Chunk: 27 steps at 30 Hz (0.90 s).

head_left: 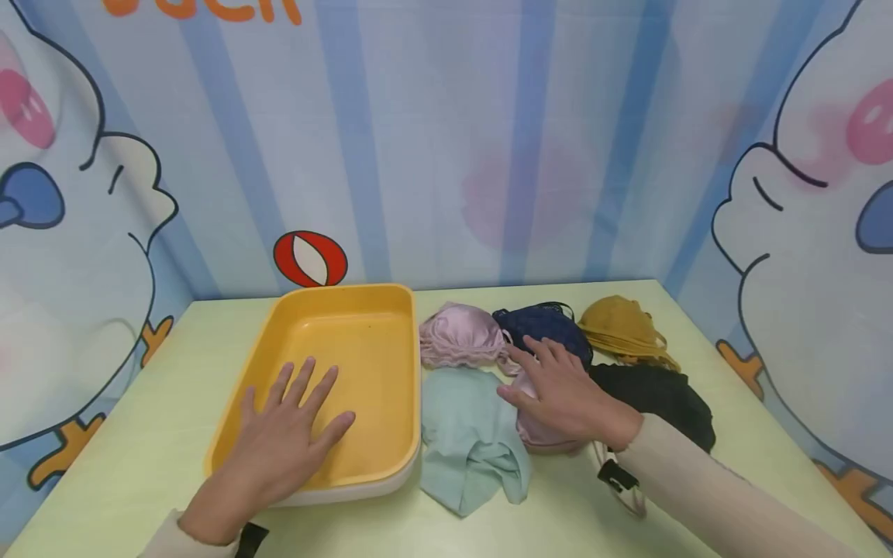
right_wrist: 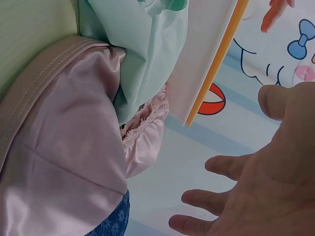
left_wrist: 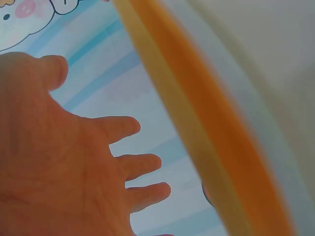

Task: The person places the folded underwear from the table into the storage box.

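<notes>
My left hand (head_left: 279, 442) hovers over the near left part of a shallow yellow tub (head_left: 370, 372), palm down, fingers spread and holding nothing. In the left wrist view the tub's rim (left_wrist: 182, 118) rises beside the fingers. My right hand (head_left: 561, 391) is above a pink satin bra (head_left: 547, 440), partly covering it in the head view, its fingers apart and free of anything. Left of that bra lies a folded mint-green garment (head_left: 467, 426). Behind them are a pink lace-trimmed bra (head_left: 463, 333) and a navy lace bra (head_left: 554, 333).
A mustard bra (head_left: 621, 325) sits at the back right, with a black garment (head_left: 659, 399) in front of it. Beneath everything is a pale yellow-green tabletop (head_left: 558, 515). A striped blue cartoon backdrop (head_left: 446, 155) stands along the table's back and sides.
</notes>
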### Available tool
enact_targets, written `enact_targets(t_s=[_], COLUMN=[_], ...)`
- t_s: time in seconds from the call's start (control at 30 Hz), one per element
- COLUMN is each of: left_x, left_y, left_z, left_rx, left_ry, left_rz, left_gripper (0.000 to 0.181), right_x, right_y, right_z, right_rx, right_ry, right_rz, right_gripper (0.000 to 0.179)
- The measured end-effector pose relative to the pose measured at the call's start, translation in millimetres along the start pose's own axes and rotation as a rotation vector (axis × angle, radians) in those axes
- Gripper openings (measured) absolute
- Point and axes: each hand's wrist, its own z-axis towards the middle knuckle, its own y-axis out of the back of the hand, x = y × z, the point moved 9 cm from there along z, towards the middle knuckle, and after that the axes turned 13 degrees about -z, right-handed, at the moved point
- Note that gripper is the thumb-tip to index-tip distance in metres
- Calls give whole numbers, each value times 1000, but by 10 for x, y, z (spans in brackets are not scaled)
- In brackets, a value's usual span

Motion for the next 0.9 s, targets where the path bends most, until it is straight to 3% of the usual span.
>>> enact_targets(t_s=[0.17,0.47,0.67,0.9], left_x=[114,423,708,970], left_y=[73,311,482,505], left_z=[-54,-149,-197,-221], left_rx=[-22,-165,-262,-233], left_ry=[12,31,59,115], left_rz=[6,-34,-119,-184], left_gripper=[75,54,44,40], right_x=[26,69,91,88], right_y=[-39,-170,-275,-422], right_z=[45,213,358,448], right_rx=[12,72,102,238], right_ry=[32,140,244,203], right_rz=[60,239,235,226], right_gripper=[69,64,50,55])
